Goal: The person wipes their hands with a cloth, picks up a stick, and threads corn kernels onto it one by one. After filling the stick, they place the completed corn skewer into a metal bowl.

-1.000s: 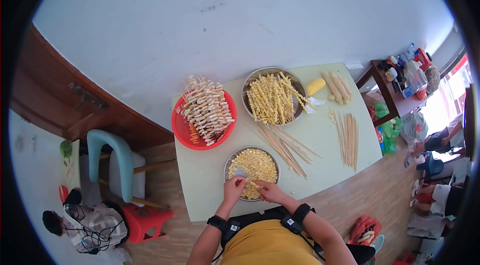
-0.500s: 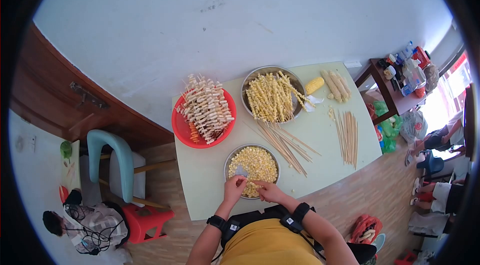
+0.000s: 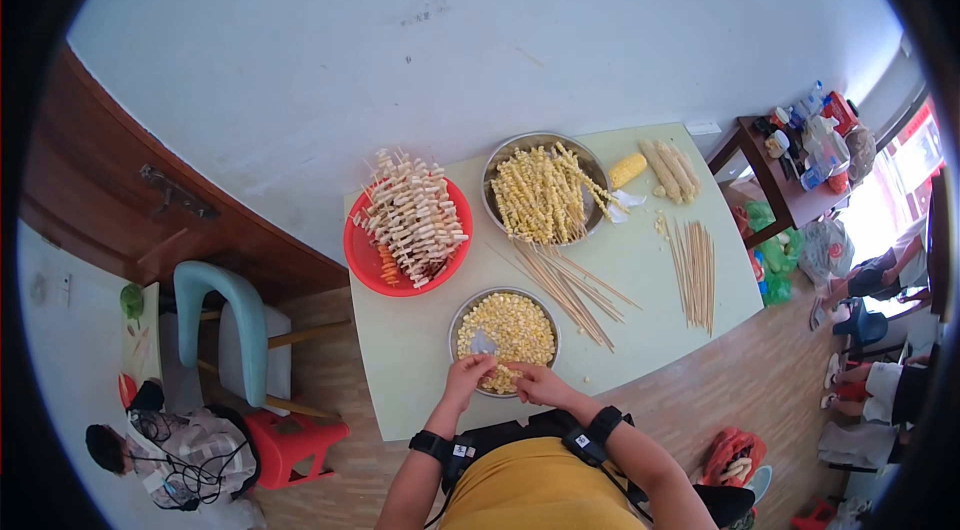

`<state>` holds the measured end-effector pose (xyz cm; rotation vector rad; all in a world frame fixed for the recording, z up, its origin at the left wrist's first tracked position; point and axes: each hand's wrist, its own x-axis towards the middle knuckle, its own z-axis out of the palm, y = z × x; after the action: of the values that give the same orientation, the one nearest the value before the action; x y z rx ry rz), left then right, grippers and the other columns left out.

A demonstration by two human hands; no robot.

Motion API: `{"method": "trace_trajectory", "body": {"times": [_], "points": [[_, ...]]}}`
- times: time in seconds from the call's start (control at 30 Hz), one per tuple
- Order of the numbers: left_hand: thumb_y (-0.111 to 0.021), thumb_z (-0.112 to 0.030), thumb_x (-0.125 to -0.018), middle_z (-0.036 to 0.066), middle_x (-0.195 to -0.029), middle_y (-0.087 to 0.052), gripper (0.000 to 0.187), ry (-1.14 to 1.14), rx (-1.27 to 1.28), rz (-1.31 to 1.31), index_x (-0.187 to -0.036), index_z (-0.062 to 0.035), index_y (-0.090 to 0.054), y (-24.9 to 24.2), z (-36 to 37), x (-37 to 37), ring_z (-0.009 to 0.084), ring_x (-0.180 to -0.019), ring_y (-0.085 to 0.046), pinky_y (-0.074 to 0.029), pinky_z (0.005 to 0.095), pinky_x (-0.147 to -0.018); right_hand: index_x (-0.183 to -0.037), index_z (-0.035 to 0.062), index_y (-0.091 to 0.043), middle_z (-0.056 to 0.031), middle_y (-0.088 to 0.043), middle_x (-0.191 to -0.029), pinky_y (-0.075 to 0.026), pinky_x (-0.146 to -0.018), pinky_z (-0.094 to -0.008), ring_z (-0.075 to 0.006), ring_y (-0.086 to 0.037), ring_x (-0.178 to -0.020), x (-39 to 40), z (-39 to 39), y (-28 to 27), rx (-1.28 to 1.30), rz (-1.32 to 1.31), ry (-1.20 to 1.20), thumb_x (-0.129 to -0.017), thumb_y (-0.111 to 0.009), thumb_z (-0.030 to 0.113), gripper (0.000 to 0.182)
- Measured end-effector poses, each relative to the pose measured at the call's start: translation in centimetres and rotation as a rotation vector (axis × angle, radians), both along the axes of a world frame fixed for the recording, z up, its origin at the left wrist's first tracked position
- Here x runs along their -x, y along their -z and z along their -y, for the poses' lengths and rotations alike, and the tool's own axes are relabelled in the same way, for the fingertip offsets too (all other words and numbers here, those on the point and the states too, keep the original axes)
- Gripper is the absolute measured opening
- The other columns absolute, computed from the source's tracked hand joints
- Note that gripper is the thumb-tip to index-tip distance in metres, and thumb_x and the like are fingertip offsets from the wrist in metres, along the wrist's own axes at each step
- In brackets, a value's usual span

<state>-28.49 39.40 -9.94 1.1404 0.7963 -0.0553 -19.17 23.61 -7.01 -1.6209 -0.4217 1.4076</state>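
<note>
My left hand point(image 3: 468, 379) and my right hand point(image 3: 541, 386) are over the near side of a metal bowl point(image 3: 453, 332) of loose corn kernels point(image 3: 517, 322). The fingers of both are pinched, their tips facing each other across a short gap. Whatever small thing they hold is too small to name. A greyish patch point(image 3: 482, 341) shows among the kernels just beyond my left fingers. Thin wooden skewers point(image 3: 568, 295) lie fanned out past the bowl, their far ends by a larger metal basin point(image 3: 489, 192) heaped with corn-kernel skewers point(image 3: 545, 190).
A red basin point(image 3: 353, 265) stacked with skewered pale pieces stands at the table's left. A yellow corn cob point(image 3: 628, 170), several pale cobs point(image 3: 672, 171) and more skewers point(image 3: 694, 278) lie on the right. A seated person point(image 3: 195, 455) is at lower left, beside a blue chair point(image 3: 255, 340).
My left hand has shifted very slightly, its fingers a little nearer the right hand. Everything on the table stays in place.
</note>
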Motion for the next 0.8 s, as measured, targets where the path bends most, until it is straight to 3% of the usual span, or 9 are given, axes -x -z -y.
{"method": "trace_trajectory", "body": {"times": [0.17,0.3,0.4,0.47,0.5,0.57,0.6,0.67,0.8], "points": [[-0.059,-0.021,-0.079,-0.001,-0.072,-0.058,0.017,-0.012,0.272,-0.031,-0.085,-0.0054,-0.059,0.6,0.4,0.6,0.0061,-0.065,-0.054,-0.041,0.0183,-0.058,-0.124,0.0117,-0.038,0.0010,-0.048,-0.054,-0.032,-0.040,-0.0199,-0.0059,-0.038,-0.043,0.1,0.0,0.2,-0.025,0.005,0.003,-0.086,-0.042,0.017,0.039],[-0.059,-0.022,-0.079,-0.001,-0.073,-0.058,0.017,-0.004,0.268,-0.078,-0.085,-0.0069,-0.059,0.3,0.4,0.3,0.0064,-0.065,-0.054,-0.041,0.0186,-0.058,-0.123,0.0095,-0.038,0.0006,-0.049,-0.055,-0.032,-0.041,-0.0204,-0.0065,-0.039,-0.043,0.2,0.1,0.4,-0.018,-0.004,0.011,-0.085,-0.043,0.019,0.039],[-0.059,-0.022,-0.079,0.000,-0.072,-0.058,0.017,0.024,0.095,-0.070,-0.085,-0.0058,-0.059,0.3,0.3,-0.5,0.0065,-0.065,-0.054,-0.043,0.0200,-0.058,-0.122,0.0075,-0.039,-0.0004,-0.050,-0.055,-0.034,-0.041,-0.0210,-0.0072,-0.041,-0.043,0.0,0.0,1.1,0.052,0.026,0.107,-0.085,-0.045,0.020,0.040],[-0.059,-0.018,-0.076,0.003,-0.073,-0.058,0.015,0.102,-0.492,-0.018,-0.084,-0.0054,-0.059,0.7,0.0,-1.0,0.0108,-0.064,-0.056,-0.045,0.0238,-0.058,-0.120,0.0051,-0.040,-0.0013,-0.051,-0.055,-0.035,-0.041,-0.0212,-0.0077,-0.042,-0.043,-0.3,0.3,1.1,0.147,0.107,0.176,-0.084,-0.046,0.022,0.040],[-0.059,-0.018,-0.076,0.003,-0.073,-0.058,0.015,0.104,-0.492,-0.018,-0.084,-0.0054,-0.059,0.8,-0.3,-1.1,0.0108,-0.064,-0.056,-0.045,0.0238,-0.058,-0.120,0.0051,-0.040,-0.0013,-0.051,-0.055,-0.035,-0.041,-0.0212,-0.0077,-0.042,-0.043,-0.4,0.6,1.2,0.147,0.107,0.178,-0.084,-0.046,0.022,0.040],[-0.059,-0.011,-0.071,0.007,-0.078,-0.055,0.014,0.277,-0.956,-0.004,-0.084,-0.0054,-0.058,0.8,-0.6,-1.3,0.0188,-0.070,-0.057,-0.045,0.0299,-0.062,-0.119,0.0034,-0.041,-0.0020,-0.051,-0.055,-0.036,-0.041,-0.0215,-0.0078,-0.043,-0.042,-0.4,1.2,1.5,0.170,0.062,0.209,-0.084,-0.047,0.022,0.040],[-0.059,-0.011,-0.071,0.007,-0.078,-0.055,0.014,0.280,-0.955,-0.001,-0.084,-0.0054,-0.058,0.9,-0.6,-1.4,0.0188,-0.070,-0.057,-0.045,0.0299,-0.062,-0.119,0.0034,-0.041,-0.0020,-0.051,-0.055,-0.036,-0.041,-0.0215,-0.0078,-0.043,-0.042,-0.4,1.4,1.6,0.172,0.063,0.213,-0.084,-0.047,0.022,0.040],[-0.058,-0.006,-0.066,0.009,-0.081,-0.051,0.013,0.378,-1.230,-0.030,-0.079,-0.0079,-0.058,1.1,-0.5,-1.6,0.0250,-0.078,-0.054,-0.044,0.0343,-0.066,-0.118,0.0039,-0.042,-0.0033,-0.050,-0.053,-0.037,-0.039,-0.0227,-0.0095,-0.043,-0.040,-0.3,1.7,1.7,0.145,0.018,0.246,-0.083,-0.049,0.023,0.041],[-0.058,-0.005,-0.065,0.008,-0.080,-0.050,0.009,0.461,-1.255,-0.065,-0.073,-0.0081,-0.056,1.6,-0.6,-2.2,0.0257,-0.081,-0.052,-0.044,0.0356,-0.068,-0.118,0.0036,-0.042,-0.0033,-0.050,-0.053,-0.037,-0.039,-0.0226,-0.0093,-0.043,-0.040,-0.1,1.9,1.8,0.131,0.004,0.273,-0.083,-0.049,0.024,0.041]]}}
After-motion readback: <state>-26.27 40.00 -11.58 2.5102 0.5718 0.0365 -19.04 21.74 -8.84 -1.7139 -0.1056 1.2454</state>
